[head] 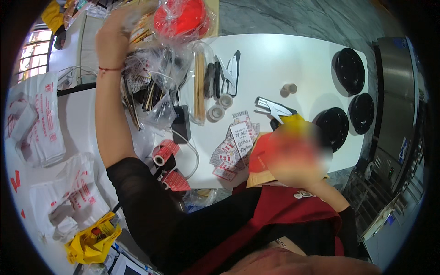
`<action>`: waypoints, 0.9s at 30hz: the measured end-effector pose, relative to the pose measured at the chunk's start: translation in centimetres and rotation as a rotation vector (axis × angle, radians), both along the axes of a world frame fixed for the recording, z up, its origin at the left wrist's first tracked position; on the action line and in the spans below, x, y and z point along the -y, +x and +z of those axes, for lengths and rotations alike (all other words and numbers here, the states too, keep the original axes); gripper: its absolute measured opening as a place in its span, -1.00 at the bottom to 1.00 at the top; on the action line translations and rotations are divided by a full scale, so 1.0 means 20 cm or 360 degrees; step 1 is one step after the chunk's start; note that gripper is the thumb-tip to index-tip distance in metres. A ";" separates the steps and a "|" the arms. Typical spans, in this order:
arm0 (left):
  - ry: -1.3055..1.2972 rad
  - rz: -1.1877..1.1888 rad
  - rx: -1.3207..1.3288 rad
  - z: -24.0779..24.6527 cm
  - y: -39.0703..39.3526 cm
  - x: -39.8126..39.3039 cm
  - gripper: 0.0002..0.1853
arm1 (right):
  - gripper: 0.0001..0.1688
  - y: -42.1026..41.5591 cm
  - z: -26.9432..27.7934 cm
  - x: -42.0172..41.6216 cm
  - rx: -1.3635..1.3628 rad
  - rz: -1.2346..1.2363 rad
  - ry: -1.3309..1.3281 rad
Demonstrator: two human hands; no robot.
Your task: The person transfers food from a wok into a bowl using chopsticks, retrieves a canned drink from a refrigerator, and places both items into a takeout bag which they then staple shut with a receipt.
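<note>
My left hand [115,36], with a red cord around the wrist, reaches to the far left beside a clear plastic bag of yellow-and-white packets [141,31]; its fingers are blurred, so their grip is unclear. My right hand [300,175] lies at a red and brown paper bag [259,154] near my apron, mostly hidden in a blurred round patch. A yellow item [293,119] shows just beyond that patch. Left of the paper bag, printed paper slips [242,139] lie spread on the white table [261,65]. A stapler [275,108] lies just beyond the bag.
Black bowls [350,71] stand at the right. Another stapler [233,72], wooden chopsticks [199,86], tape rolls [216,112] and a black power bank [182,123] with a white cable lie left of centre. Red label rolls [165,154] sit nearer me; white plastic bags [41,120] lie far left.
</note>
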State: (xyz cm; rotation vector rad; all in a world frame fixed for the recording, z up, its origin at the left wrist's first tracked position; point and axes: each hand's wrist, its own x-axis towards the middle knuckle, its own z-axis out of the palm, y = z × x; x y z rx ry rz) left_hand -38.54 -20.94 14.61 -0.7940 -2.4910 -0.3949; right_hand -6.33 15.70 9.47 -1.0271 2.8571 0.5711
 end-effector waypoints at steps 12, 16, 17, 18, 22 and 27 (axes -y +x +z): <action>-0.0916 -0.1456 0.0245 -0.72 0.96 -0.89 -0.89 | -0.36 0.32 0.03 -0.12 0.0481 -0.0005 -0.1107; -0.0798 -0.1051 0.0495 -0.71 1.19 -0.82 -0.70 | -0.38 0.44 0.08 -0.26 0.0880 -0.0268 -0.1032; -0.0689 -0.0918 0.0552 -0.69 1.24 -0.81 -0.64 | -0.35 0.44 0.14 -0.30 0.0922 -0.0302 -0.0924; -0.0502 -0.0656 0.0698 -0.68 1.25 -0.82 -0.60 | -0.37 0.46 0.17 -0.33 0.0931 -0.0311 -0.0885; 0.0151 0.0454 0.0882 -0.65 1.25 -0.92 -0.53 | -0.43 0.57 0.17 -0.42 0.0671 -0.0425 -0.1016; 0.0121 0.1300 0.1322 -0.80 1.20 -1.00 -0.73 | -0.49 0.73 0.19 -0.55 0.0186 -0.0698 -0.1309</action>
